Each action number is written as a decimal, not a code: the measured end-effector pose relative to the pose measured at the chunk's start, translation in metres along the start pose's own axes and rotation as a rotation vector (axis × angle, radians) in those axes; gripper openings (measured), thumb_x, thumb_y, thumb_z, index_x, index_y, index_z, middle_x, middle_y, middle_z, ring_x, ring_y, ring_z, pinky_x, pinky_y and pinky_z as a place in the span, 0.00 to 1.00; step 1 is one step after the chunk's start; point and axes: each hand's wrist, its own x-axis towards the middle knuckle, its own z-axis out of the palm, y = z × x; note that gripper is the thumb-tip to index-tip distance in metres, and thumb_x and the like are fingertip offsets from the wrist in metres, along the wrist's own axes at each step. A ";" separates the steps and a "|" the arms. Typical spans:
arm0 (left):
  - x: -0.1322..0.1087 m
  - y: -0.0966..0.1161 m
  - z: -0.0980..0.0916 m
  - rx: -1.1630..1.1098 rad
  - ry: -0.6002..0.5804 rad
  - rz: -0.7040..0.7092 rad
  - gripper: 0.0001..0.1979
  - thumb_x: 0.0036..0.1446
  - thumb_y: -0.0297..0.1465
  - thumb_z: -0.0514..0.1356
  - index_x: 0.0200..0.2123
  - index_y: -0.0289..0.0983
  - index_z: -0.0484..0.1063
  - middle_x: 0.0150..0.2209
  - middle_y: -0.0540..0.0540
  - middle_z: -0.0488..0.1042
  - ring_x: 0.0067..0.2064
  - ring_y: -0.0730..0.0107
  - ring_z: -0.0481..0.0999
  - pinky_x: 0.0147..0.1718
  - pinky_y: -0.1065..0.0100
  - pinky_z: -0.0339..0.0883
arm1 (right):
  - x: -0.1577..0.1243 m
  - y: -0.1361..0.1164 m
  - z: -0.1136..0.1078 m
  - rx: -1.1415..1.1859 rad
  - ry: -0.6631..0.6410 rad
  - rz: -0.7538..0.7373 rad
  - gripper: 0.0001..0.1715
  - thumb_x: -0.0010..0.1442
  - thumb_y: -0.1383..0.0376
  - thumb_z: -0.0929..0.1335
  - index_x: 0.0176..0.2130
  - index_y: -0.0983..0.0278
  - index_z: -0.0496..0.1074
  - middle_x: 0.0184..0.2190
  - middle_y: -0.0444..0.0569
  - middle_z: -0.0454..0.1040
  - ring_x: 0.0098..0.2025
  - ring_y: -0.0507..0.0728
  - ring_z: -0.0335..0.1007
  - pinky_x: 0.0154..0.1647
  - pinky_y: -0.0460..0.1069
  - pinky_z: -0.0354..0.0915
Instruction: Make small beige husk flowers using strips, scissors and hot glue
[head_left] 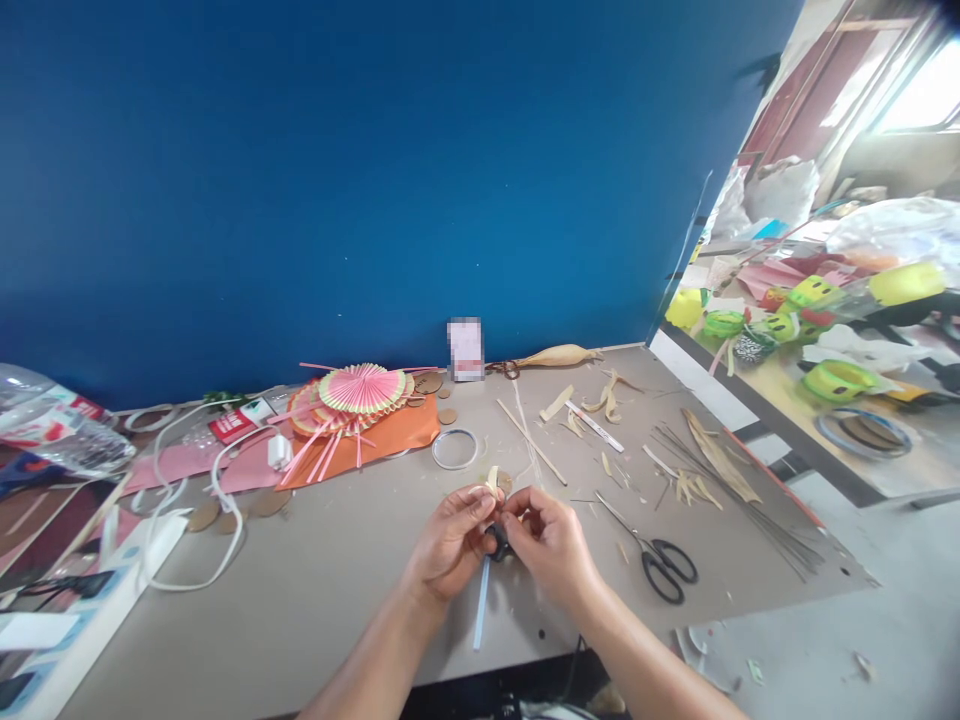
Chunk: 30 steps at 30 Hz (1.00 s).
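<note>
Close together above the front of the table, my left hand and my right hand both have their fingers pinched. From the left fingertips sticks up a pale strip of dried husk. The right fingertips meet the left ones at the strip's lower end; what they grip is hidden. Just below the fingers shows a small black rounded thing, of a kind I cannot make out. A pale blue, translucent stick runs from it toward the table's front edge. Right of my right hand lie scissors with black handles, blades parted.
Husk scraps, thin wires, a marker pen and a wooden stick lie to the right. A clear ring and pink paper fans sit behind. White cable and a power strip occupy the left.
</note>
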 end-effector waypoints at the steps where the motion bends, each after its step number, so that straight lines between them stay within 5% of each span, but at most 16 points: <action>1: 0.000 0.000 0.000 -0.007 0.002 -0.005 0.12 0.34 0.31 0.69 0.25 0.33 0.74 0.24 0.50 0.70 0.23 0.80 0.68 0.15 0.80 0.62 | 0.000 0.000 0.000 0.005 0.000 -0.001 0.06 0.50 0.65 0.63 0.25 0.65 0.66 0.15 0.39 0.60 0.17 0.47 0.51 0.16 0.42 0.50; 30: -0.001 0.001 0.002 -0.001 -0.086 0.029 0.08 0.39 0.30 0.67 0.24 0.33 0.74 0.23 0.51 0.68 0.22 0.80 0.66 0.14 0.80 0.61 | -0.002 0.004 0.002 0.037 0.004 -0.025 0.07 0.53 0.63 0.64 0.28 0.65 0.67 0.19 0.42 0.67 0.20 0.48 0.59 0.21 0.43 0.57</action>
